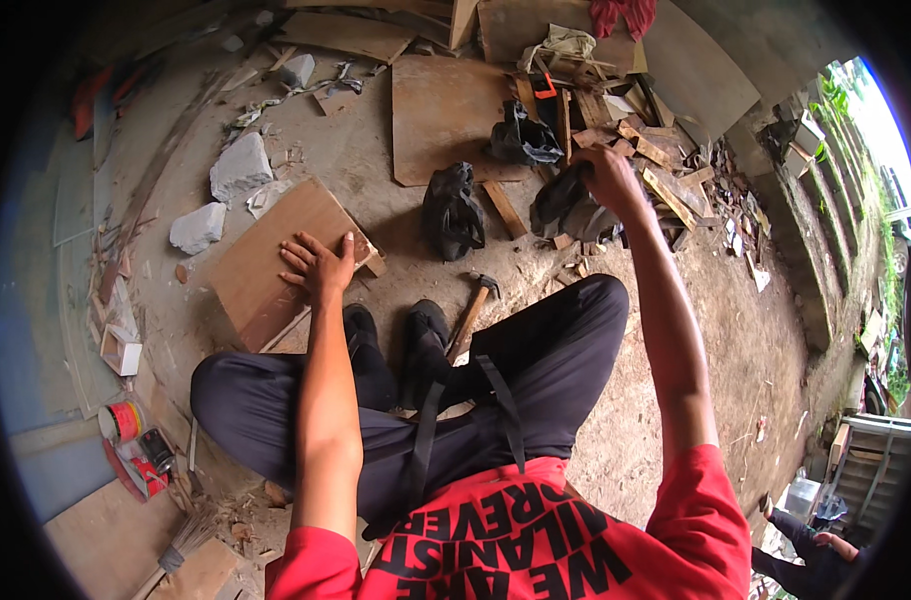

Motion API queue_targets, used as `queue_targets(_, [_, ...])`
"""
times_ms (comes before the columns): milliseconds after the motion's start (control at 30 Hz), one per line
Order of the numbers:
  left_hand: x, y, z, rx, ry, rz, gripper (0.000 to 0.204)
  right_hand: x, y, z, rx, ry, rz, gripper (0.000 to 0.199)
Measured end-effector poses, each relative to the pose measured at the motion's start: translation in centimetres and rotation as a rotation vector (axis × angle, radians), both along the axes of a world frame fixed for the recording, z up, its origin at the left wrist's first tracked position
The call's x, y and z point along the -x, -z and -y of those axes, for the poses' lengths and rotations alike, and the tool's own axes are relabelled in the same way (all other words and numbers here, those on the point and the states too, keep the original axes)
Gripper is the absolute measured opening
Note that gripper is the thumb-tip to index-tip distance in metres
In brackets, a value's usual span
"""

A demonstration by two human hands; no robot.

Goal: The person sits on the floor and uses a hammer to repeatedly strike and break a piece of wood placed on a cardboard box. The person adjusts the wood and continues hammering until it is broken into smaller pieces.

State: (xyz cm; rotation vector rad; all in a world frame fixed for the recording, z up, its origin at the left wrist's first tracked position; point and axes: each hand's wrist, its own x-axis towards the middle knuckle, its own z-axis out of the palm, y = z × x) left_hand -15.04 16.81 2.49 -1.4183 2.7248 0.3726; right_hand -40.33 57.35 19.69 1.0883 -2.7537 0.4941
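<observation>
My left hand (318, 264) lies flat with spread fingers on a brown wooden board (286, 235), which looks like the top of a low box or panel. Stretched out ahead and to the right, my right hand (610, 182) is closed on the upper edge of a black plastic bag (564, 207); what the bag holds is hidden. Two more black plastic bags stand close by, one (454, 212) nearer my feet and another (525, 138) farther off. A hammer (473, 312) with a wooden handle rests on the ground beside my right shoe.
Scrap wood (666, 165) is heaped at the far right, next to a flat plywood sheet (446, 110). White broken blocks (241, 167) lie at the left. Tins (124, 422) and a broom (181, 545) are at the lower left. Another person (811, 550) shows at the lower right.
</observation>
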Motion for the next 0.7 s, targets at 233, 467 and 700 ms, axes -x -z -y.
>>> queue_targets(233, [-0.7, 0.3, 0.5, -0.010, 0.007, -0.001, 0.118, 2.3, -10.3, 7.6, 0.041, -0.282, -0.193, 0.031])
queue_targets(467, [0.1, -0.2, 0.4, -0.054, 0.029, 0.004, 0.126, 5.2, -13.9, 17.4, -0.026, -0.340, -0.165, 0.036])
queue_targets(700, [-1.6, 0.0, 1.3, -0.054, 0.041, -0.001, 0.142, -5.4, 1.5, 17.2, 0.794, -0.094, 0.046, 0.032])
